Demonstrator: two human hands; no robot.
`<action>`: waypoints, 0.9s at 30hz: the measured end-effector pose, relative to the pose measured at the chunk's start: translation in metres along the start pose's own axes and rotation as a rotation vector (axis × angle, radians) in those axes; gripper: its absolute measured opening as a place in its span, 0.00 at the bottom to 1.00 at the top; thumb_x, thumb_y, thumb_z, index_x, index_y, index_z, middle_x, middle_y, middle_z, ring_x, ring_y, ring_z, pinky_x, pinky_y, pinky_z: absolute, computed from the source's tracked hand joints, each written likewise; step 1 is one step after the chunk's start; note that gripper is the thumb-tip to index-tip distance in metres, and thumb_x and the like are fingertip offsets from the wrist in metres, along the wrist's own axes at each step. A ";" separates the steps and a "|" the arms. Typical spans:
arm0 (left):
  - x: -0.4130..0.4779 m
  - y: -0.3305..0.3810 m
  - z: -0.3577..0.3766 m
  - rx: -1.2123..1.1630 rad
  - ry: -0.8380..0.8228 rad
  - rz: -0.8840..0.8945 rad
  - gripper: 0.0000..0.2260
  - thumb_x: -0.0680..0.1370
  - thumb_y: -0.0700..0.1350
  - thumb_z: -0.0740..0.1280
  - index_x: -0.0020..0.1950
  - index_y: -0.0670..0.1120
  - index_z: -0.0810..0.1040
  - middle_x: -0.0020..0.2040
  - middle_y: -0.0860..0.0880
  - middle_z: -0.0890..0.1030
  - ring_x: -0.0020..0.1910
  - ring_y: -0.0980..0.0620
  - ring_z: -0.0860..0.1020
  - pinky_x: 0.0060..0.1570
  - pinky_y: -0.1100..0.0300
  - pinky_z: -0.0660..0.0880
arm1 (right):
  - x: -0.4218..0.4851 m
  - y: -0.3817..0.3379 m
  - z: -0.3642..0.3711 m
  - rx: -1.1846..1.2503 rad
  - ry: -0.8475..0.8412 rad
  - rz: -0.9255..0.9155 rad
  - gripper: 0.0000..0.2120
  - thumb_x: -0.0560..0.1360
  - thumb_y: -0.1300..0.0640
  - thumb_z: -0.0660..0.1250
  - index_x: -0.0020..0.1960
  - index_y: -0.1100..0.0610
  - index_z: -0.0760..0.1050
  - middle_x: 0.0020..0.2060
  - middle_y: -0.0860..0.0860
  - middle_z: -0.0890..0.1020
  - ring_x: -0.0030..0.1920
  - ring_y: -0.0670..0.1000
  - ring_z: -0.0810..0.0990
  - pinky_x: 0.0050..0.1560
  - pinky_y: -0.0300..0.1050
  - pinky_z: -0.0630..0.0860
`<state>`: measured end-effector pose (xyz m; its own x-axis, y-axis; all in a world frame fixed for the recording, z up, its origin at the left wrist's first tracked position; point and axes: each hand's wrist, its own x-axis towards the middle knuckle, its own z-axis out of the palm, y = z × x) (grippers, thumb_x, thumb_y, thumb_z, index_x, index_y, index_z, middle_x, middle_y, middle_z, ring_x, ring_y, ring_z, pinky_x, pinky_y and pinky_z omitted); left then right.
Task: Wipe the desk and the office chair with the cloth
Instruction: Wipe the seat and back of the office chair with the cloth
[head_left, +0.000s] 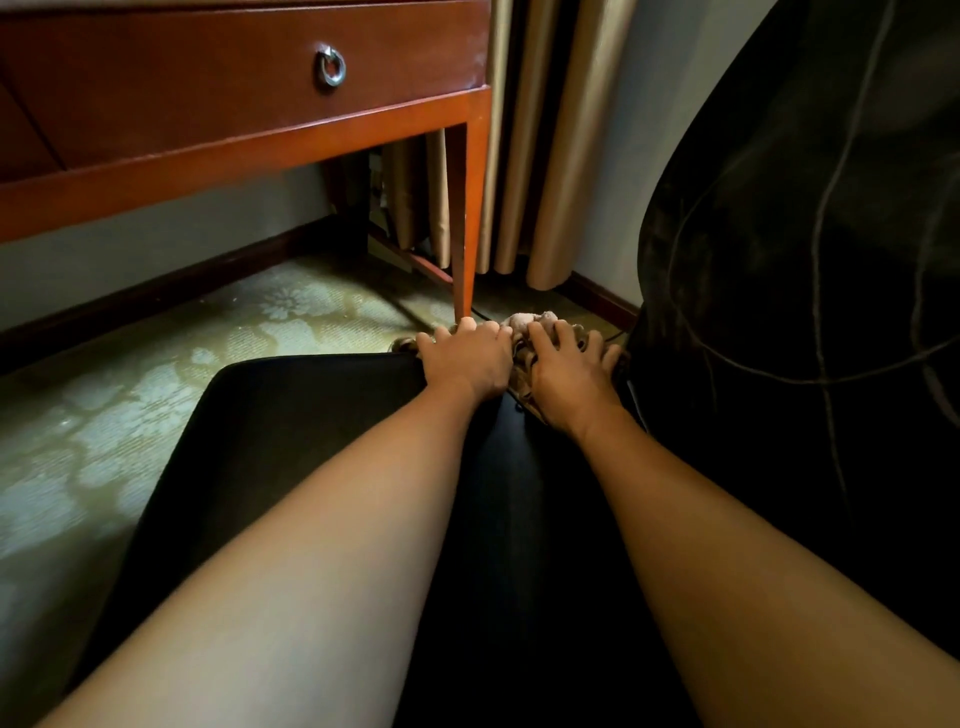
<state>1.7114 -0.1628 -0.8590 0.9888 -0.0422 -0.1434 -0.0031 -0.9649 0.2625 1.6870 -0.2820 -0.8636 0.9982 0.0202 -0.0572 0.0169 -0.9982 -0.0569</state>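
Observation:
The black office chair seat (291, 431) fills the lower middle of the view, and its dark backrest (810, 260) rises at the right. A crumpled beige cloth (530, 325) lies at the seat's far edge, close to the backrest. My left hand (467, 358) and my right hand (569, 371) lie side by side on the cloth, fingers curled over it and pressing it against the seat. Most of the cloth is hidden under the hands. The red-brown wooden desk (234, 150) stands beyond the seat at the upper left.
The desk has a drawer with a metal ring pull (331, 66) and a thin leg (470, 218) just beyond my hands. Beige curtains (561, 156) hang behind the leg. Patterned green carpet (119, 415) spreads to the left. A dark cable (613, 338) runs on the floor.

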 end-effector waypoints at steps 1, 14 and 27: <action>-0.001 -0.003 0.002 -0.016 0.014 0.023 0.18 0.85 0.55 0.47 0.69 0.54 0.71 0.72 0.45 0.70 0.72 0.37 0.65 0.72 0.36 0.55 | -0.003 -0.001 0.001 -0.036 0.012 -0.019 0.37 0.77 0.46 0.68 0.79 0.47 0.52 0.78 0.56 0.55 0.73 0.66 0.57 0.74 0.67 0.53; -0.055 -0.026 0.012 -0.049 0.049 0.196 0.23 0.86 0.53 0.48 0.82 0.56 0.53 0.83 0.52 0.49 0.80 0.41 0.50 0.78 0.42 0.44 | -0.057 -0.008 -0.014 -0.070 0.007 -0.092 0.34 0.77 0.55 0.68 0.77 0.52 0.54 0.73 0.60 0.58 0.70 0.65 0.60 0.70 0.60 0.63; -0.187 -0.031 0.013 -0.010 -0.044 0.176 0.24 0.86 0.53 0.47 0.82 0.56 0.48 0.83 0.54 0.44 0.81 0.43 0.46 0.79 0.45 0.44 | -0.173 -0.018 -0.012 -0.028 0.023 -0.111 0.33 0.77 0.55 0.68 0.77 0.50 0.57 0.73 0.57 0.62 0.70 0.62 0.63 0.68 0.58 0.64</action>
<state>1.5243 -0.1279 -0.8527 0.9656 -0.2216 -0.1363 -0.1736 -0.9390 0.2969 1.5151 -0.2685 -0.8409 0.9912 0.1294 -0.0291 0.1284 -0.9911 -0.0338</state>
